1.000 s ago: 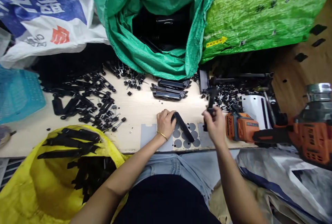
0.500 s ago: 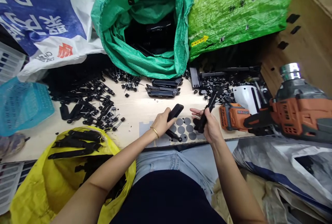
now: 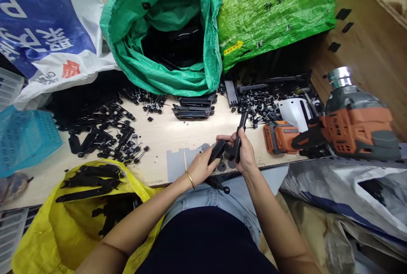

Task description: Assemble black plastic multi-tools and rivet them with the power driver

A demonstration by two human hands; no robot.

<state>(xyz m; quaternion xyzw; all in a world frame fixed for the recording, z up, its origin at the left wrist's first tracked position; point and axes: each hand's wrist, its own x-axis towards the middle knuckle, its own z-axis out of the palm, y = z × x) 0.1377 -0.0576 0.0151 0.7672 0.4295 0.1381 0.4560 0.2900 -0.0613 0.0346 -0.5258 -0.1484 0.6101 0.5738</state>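
The black handle-like part [image 3: 218, 151] was in your left grip [image 3: 202, 167], above the front edge of the surface [image 3: 155, 132], with your fingers wrapped round it. A black ball-ended rod [image 3: 219, 184] stuck out below that hand, over the edge near your jeans; your hand hid whether the two were joined. Your right grip [image 3: 246, 153] was grasping a long black bracket [image 3: 241, 136], tilted with its far end up and away from you, and the two parts were close together, though you could not tell whether they touched.

Under and beside your hands lay grey round pads [image 3: 221, 166] and, to the left, a grey sheet [image 3: 176, 166]. Farther back, long black assemblies [image 3: 193, 112] lay side by side before an open teal sack [image 3: 116, 32]. Heaped black parts [image 3: 108, 121] spread to your left, near a blue basket [image 3: 32, 142], with a yellow sack [image 3: 54, 227] below them holding more. On your right, an orange-and-grey power tool [image 3: 359, 121] lay by a white plate [image 3: 292, 109] and small black pieces with metal pins [image 3: 260, 106]. A bright green bag [image 3: 280, 32] stood behind.
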